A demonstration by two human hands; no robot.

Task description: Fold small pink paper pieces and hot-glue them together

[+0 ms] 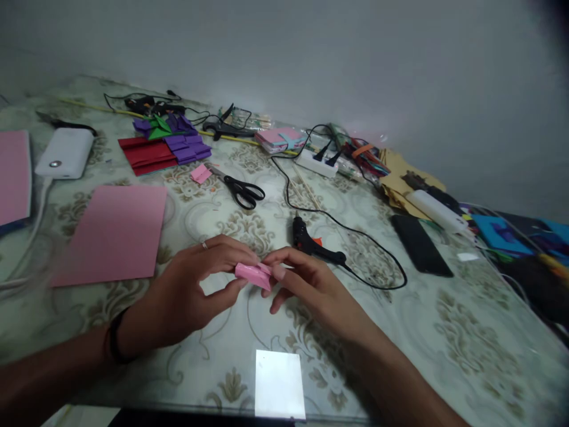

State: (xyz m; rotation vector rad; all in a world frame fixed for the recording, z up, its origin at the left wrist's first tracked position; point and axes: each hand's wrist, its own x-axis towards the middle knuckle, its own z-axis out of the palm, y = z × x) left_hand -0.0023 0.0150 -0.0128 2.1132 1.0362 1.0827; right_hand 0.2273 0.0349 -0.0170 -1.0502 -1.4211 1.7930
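Between my two hands is a small folded piece of pink paper [252,275], held just above the tabletop. My left hand [191,284] pinches its left end between thumb and fingers. The thumb and fingers of my right hand [311,281] close on its right end. Beyond my right hand lies a black glue gun [306,237] with its cord looping to the right. A flat pink sheet [118,234] rests left of my left hand. Black-handled scissors [242,188] lie farther back, their tips near a small folded pink paper [201,174].
Red folded paper [146,155] and purple folded paper [189,148] lie at the back left. A white power bank [66,154] stands left of them. A power strip [316,163] is at the back, a black phone [420,246] to the right. A white rectangle [279,382] shows near the front edge.
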